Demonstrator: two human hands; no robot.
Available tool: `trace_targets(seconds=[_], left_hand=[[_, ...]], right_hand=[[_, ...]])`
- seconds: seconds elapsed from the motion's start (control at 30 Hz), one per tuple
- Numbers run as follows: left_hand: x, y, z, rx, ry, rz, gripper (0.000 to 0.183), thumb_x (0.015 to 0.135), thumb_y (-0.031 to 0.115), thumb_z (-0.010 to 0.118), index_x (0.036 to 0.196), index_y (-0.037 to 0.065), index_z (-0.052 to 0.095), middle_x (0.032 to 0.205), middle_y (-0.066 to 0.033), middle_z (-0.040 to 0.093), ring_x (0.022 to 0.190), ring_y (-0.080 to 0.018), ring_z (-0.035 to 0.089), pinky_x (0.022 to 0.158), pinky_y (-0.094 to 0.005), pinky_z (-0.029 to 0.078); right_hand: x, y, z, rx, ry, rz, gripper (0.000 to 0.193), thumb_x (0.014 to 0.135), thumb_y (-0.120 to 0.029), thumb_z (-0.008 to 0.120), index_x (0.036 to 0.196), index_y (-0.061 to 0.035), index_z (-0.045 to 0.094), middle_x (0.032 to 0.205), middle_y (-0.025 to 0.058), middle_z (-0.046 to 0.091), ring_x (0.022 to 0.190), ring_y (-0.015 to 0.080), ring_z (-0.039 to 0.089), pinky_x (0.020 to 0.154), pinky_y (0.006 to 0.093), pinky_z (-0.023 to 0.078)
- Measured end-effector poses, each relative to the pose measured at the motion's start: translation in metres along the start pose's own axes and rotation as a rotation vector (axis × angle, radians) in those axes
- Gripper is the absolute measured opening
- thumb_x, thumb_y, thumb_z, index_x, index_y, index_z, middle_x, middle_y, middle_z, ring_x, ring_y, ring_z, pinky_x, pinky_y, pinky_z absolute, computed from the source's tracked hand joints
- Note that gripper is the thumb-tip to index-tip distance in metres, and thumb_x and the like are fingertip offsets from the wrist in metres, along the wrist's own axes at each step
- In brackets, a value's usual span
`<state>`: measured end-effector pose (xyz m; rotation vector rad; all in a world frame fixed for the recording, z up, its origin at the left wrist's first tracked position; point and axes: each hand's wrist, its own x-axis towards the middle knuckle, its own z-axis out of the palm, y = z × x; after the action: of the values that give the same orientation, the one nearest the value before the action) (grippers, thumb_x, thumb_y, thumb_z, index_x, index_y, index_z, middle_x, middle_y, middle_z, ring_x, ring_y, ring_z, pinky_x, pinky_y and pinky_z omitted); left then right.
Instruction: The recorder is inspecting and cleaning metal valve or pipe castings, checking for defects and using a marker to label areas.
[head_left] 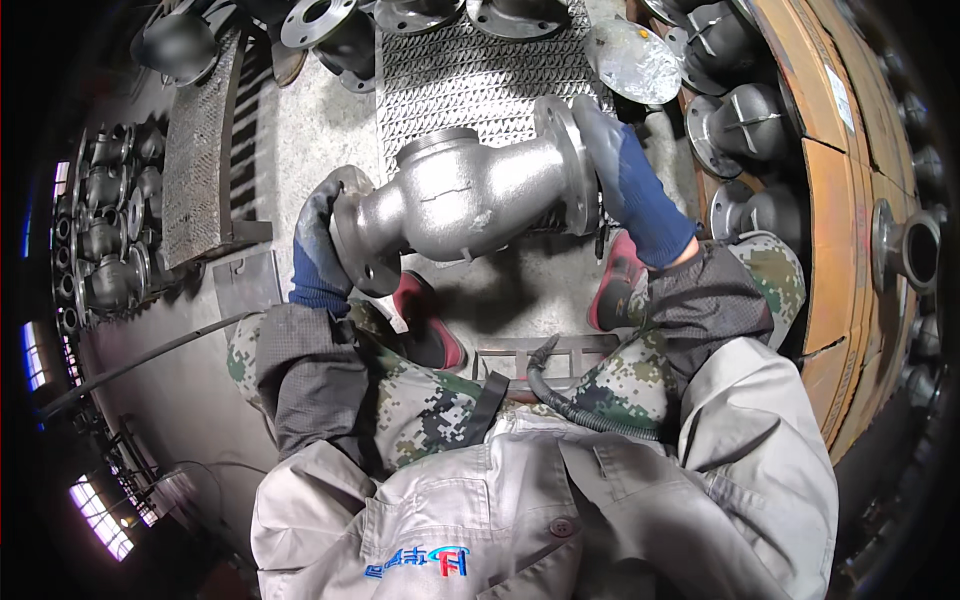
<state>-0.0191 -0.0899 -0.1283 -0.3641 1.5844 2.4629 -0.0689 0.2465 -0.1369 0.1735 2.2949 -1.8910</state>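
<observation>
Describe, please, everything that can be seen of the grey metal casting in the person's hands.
The grey metal casting has a bulging, grainy middle, shiny where light falls, with a thin line across it. A short round collar stands on its far side. It ends in a left flange, where a hole shows, and a right flange. It lies sideways, right end higher in the picture. The gloved left grip and right grip hold these ends; its underside is hidden.

Between the shoes (415, 300): open passage over concrete floor (500, 305)
Leftward: rough-faced beam (198, 150) in the way
Rightward: flanged castings (755, 130), then cardboard wall (838, 215)
Far edge: flanged parts (412, 14) crowd the grate (450, 85)
Under the valve body (470, 195): probably some room, depth hard to judge
</observation>
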Motion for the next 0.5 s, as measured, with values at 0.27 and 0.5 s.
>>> trace_targets(seconds=[0.27, 0.5], left_hand=[[0.064, 0.008, -0.022, -0.365, -0.003, -0.317, 0.028, 0.094, 0.028, 0.045, 0.091, 0.004, 0.058, 0.086, -0.0099, 0.063, 0.077, -0.0233, 0.061, 0.074, -0.0373, 0.051], [0.059, 0.011, 0.011, -0.202, 0.051, -0.126, 0.039, 0.095, 0.038, 0.046, 0.113, 0.005, 0.056, 0.107, -0.0104, 0.060, 0.095, -0.0228, 0.059, 0.087, -0.0369, 0.047]], right_hand=[[0.007, 0.028, 0.011, 0.165, 0.168, -0.079, 0.040, 0.094, -0.023, 0.047, 0.126, 0.0024, 0.050, 0.112, 0.0126, 0.061, 0.100, 0.0144, 0.056, 0.086, 0.0273, 0.044], [0.085, -0.017, 0.009, -0.280, 0.068, 0.122, 0.053, 0.096, -0.039, 0.042, 0.124, 0.0057, 0.050, 0.107, 0.0171, 0.064, 0.097, 0.0156, 0.058, 0.081, 0.0281, 0.046]])
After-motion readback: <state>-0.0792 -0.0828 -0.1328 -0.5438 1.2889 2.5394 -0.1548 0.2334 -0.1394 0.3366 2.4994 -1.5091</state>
